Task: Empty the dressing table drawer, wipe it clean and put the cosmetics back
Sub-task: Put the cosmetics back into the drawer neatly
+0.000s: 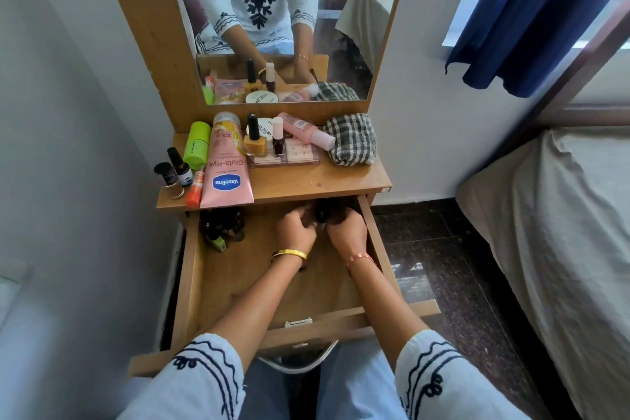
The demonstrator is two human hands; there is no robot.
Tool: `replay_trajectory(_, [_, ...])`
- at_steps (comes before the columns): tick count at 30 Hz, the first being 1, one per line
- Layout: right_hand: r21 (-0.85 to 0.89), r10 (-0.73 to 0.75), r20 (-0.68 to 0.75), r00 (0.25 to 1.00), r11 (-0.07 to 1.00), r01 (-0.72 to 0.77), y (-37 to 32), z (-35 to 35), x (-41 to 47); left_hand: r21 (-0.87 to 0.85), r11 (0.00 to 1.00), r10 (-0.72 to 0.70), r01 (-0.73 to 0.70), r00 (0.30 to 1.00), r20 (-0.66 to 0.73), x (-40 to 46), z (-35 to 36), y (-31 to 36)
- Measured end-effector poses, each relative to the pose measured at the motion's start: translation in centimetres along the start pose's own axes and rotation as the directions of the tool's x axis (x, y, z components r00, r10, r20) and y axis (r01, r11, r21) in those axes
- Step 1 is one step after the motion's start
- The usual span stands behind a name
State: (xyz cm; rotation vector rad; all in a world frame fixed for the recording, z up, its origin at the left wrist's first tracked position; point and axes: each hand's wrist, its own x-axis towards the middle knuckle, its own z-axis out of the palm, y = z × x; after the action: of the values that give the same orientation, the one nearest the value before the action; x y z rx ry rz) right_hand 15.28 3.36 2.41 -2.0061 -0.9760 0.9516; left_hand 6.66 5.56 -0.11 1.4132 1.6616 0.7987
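Reaching into the open drawer (191,269), both hands at its back edge.
Left hand (295,228) and right hand (346,232) curled round something dark, blurred; small bottles (221,228) in back-left corner.

white embroidered sleeves (204,372), gold bangle (289,254), thread bracelet (360,259)

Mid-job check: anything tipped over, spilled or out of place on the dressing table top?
No spill or damage shows. The pink Vaseline tube and the orange tube beside it lie flat, with their ends overhanging the tabletop's front edge above the open drawer, so a knock might drop them in.
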Motion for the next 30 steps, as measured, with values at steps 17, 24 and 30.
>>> replay_trajectory(17, [0.009, -0.510, -0.162, 0.845, 0.855, 0.518, -5.3, 1.1, -4.6, -0.125, 0.950, 0.223, -0.285, 0.904, -0.364, -3.8, -6.9, 3.0])
replay_trajectory(24, [-0.023, -0.519, -0.155, 0.841, 0.853, 0.522, -9.5, 1.5, -1.8, -0.124, 0.950, 0.210, -0.288, 0.878, -0.431, -1.7, -10.2, 4.5])
replay_trajectory(30, [-0.025, -0.482, -0.019, 0.876, 0.876, 0.482, -12.1, 2.4, -0.2, -0.036, 0.963, 0.223, -0.268, 0.864, -0.452, 0.5, -11.6, 4.9])
